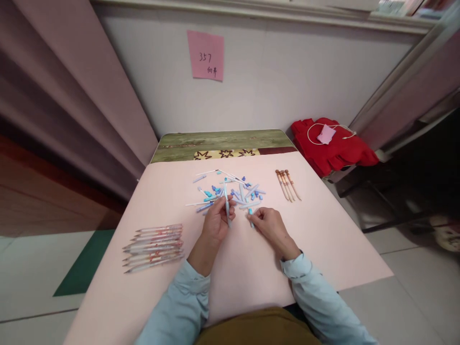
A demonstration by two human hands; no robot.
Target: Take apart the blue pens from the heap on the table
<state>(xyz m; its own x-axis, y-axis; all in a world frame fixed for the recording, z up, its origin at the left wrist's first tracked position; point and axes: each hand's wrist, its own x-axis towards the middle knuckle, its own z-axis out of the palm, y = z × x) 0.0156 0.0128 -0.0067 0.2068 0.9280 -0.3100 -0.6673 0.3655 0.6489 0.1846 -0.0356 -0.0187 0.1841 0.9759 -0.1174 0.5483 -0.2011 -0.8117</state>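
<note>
My left hand (pixel 216 218) is closed round a pale blue pen barrel (pixel 227 206), which it holds upright with the tip up. To its right, my right hand (pixel 268 223) pinches a small blue pen part (pixel 250 214) with a bright turquoise end, between thumb and fingertips. The two pieces are apart. Just beyond both hands lies a loose heap of pen parts (pixel 242 192): light blue barrels, turquoise and dark blue small pieces, and thin white refills (pixel 206 173). Part of the heap is hidden behind my left hand.
At the left, a row of several assembled pens (pixel 154 247) lies side by side. Several brown-topped pens (pixel 287 186) lie at the right. The table has a pale pink cover (pixel 323 239). Beyond its right edge is a red cloth (pixel 330 148). A pink note (pixel 206 55) hangs on the wall.
</note>
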